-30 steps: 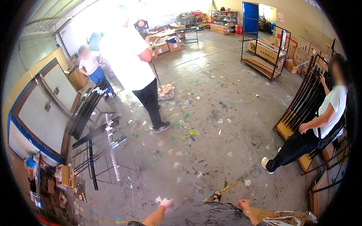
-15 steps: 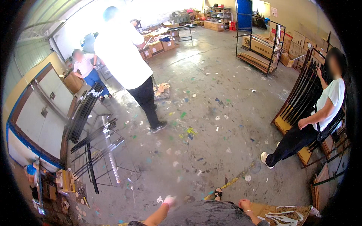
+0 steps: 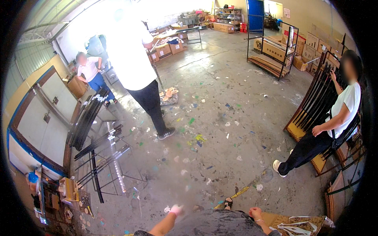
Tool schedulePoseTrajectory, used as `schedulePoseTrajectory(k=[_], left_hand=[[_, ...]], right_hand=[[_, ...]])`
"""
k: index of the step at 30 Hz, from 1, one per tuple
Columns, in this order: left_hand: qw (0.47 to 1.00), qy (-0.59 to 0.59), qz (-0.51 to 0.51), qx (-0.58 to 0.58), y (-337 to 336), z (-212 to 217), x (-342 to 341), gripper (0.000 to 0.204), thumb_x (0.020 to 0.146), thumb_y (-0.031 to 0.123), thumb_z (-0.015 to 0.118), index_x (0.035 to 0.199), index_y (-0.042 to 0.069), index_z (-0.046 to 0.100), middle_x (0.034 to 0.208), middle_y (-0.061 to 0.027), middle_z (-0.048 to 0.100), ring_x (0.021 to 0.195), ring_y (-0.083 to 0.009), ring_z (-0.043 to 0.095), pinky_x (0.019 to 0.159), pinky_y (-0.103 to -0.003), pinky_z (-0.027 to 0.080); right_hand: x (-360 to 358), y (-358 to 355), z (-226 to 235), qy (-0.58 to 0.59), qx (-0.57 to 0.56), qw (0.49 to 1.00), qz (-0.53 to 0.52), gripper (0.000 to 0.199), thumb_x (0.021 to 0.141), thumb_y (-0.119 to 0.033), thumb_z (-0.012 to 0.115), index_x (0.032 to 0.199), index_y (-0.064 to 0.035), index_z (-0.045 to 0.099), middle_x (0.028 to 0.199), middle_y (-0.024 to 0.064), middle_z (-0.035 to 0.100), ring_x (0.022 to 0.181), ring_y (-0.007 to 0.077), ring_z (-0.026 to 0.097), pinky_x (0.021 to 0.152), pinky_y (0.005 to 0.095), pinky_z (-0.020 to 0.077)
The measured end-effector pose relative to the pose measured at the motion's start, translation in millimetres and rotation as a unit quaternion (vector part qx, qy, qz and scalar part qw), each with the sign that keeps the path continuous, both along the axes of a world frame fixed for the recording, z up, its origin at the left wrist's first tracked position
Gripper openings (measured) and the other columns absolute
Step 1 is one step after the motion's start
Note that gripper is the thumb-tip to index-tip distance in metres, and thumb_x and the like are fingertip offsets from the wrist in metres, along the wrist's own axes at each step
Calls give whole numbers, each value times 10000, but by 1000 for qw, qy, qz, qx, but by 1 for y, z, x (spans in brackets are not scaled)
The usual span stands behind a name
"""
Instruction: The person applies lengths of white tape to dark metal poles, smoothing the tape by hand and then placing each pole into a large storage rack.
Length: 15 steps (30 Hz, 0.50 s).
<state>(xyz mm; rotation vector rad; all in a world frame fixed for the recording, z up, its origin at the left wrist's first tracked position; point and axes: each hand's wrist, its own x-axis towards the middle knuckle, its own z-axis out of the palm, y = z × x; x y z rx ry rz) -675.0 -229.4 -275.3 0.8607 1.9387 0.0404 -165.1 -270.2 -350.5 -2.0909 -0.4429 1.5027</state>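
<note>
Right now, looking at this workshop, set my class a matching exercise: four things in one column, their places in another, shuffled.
Things:
1. left hand
2. right hand
3. black rods
4. blue door

Places:
A. far back wall
B. bottom edge, left of the dark lap
C. leaning at the left wall
D. bottom edge, beside cardboard

Pairs: 1-B, 2-D, 3-C, 4-A

my left hand (image 3: 176,210): pinkish-white glove, blurry. right hand (image 3: 256,213): bare, thin pale band at wrist. my top (image 3: 214,224): dark grey, speckled. floor (image 3: 220,129): grey concrete, flecked with green, yellow, blue, white paint spots. yellow strap (image 3: 240,192) on it. rods on rack (image 3: 100,151): black, some silvery. person in middle (image 3: 136,67): white shirt, black trousers. person at right (image 3: 334,122): white tee, black trousers, white shoes. door at back (image 3: 256,15): blue.
</note>
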Motion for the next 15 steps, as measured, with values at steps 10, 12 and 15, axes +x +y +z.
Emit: schedulePoseTrajectory(k=[10,12,15], left_hand=[[999,-22,36,-22,-11,-16,-12,485,774,331,574,1059,-59,534,895,-205,628,822,-286,628,710,-374,498],[998,-34,49,-5,-15,-26,-14,475,769,320,571,1054,-59,531,872,-203,631,795,-283,632,697,-366,499],[994,-86,66,0,-1,7,-3,458,771,300,565,1043,-66,521,853,-203,633,758,-282,635,668,-366,504]], right_hand=[[-19,5,35,-23,-41,999,12,100,807,-113,587,850,-22,593,686,78,605,557,169,583,486,294,501],[-20,5,38,-17,-41,999,12,109,810,-126,588,856,-29,598,686,70,607,556,162,581,483,286,496],[-20,2,42,-29,-40,999,7,118,810,-141,586,861,-36,605,685,63,608,553,153,577,474,277,486]])
